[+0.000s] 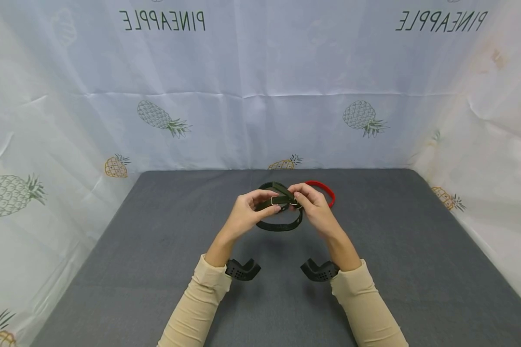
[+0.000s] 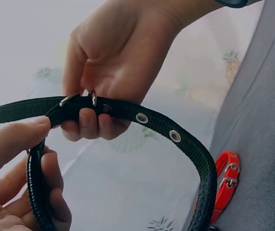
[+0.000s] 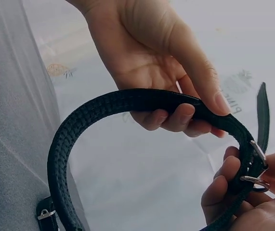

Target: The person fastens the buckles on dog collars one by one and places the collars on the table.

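Both hands hold a dark green-black collar (image 1: 281, 227), punched with metal eyelets, its loop hanging below the fingers. My left hand (image 1: 251, 205) pinches the band; its thumb (image 2: 19, 139) reaches close to the silver-toned buckle (image 2: 69, 99). On the other side, my right hand (image 1: 314, 202) grips the band beside the buckle and the metal D-ring (image 3: 255, 183). A loose strap end (image 3: 263, 113) sticks out past the buckle. In the left wrist view, the fingers of the right hand (image 2: 123, 62) curl around the strap near the ring.
A red collar (image 1: 325, 187) with a buckle lies on the grey table (image 1: 165, 250) behind my right hand. At the lower left of the right wrist view lies a dark strap (image 3: 45, 221) with a silver buckle. White pineapple-print curtains (image 1: 252, 130) enclose the table's back and sides.
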Motion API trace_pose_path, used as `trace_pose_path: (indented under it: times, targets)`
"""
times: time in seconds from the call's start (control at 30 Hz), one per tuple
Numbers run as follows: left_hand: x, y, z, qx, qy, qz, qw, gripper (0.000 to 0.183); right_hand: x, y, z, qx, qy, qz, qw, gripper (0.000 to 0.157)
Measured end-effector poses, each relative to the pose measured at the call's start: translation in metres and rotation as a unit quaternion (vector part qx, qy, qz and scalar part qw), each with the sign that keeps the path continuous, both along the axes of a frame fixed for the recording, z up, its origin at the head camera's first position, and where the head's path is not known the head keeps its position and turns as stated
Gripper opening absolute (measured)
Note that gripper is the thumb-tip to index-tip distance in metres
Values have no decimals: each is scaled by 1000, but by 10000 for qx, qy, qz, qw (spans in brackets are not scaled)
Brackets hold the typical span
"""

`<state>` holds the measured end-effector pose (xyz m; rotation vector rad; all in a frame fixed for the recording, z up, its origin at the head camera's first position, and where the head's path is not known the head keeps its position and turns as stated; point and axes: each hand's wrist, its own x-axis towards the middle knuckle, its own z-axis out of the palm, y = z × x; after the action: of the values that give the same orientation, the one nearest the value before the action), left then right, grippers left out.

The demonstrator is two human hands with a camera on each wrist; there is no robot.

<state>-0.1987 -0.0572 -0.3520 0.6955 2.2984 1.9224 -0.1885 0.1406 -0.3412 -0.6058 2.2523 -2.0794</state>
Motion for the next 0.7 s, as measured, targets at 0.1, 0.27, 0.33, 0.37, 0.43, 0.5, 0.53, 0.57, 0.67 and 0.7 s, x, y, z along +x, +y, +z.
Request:
trace_pose_path:
  times: [0.1, 0.27, 0.33, 0.37, 0.43, 0.5, 0.53, 0.57, 0.67, 0.7]
  targets:
    - [0, 1, -1, 27, 129, 6, 9999, 31, 0, -2, -1, 93, -27, -34, 9999, 30]
    - [-1, 2, -3, 95, 440, -82, 9990, 32, 1, -6, -2, 139, -45, 35, 9999, 37]
    - [-1, 2, -4, 106, 581, -115, 9982, 31, 1, -7, -2, 147, -30, 38, 9999, 37]
    - [-1, 2, -4, 94, 649, -111, 9978, 31, 1, -7, -2, 147, -14, 34, 9999, 36]
    - [0, 2, -4, 28, 802, -69, 9967, 30, 2, -7, -2, 134, 1, 26, 9999, 34]
    - [0, 2, -4, -82, 968, 18, 9953, 29, 1, -7, -3, 116, 30, 48, 9999, 31]
    - [0, 1, -4, -159, 1056, 72, 9943, 29, 1, -7, -3, 101, 24, 72, 9999, 30]
    - [0, 1, -5, -236, 1124, 125, 9933, 29, 1, -8, -3, 93, 12, 95, 9999, 29]
    - [-1, 1, -5, -442, 1301, 265, 9902, 30, 1, -8, -3, 94, -19, 177, 9998, 27]
    - [-1, 1, -5, -484, 1334, 290, 9895, 30, 1, -8, -3, 93, -39, 197, 9998, 27]
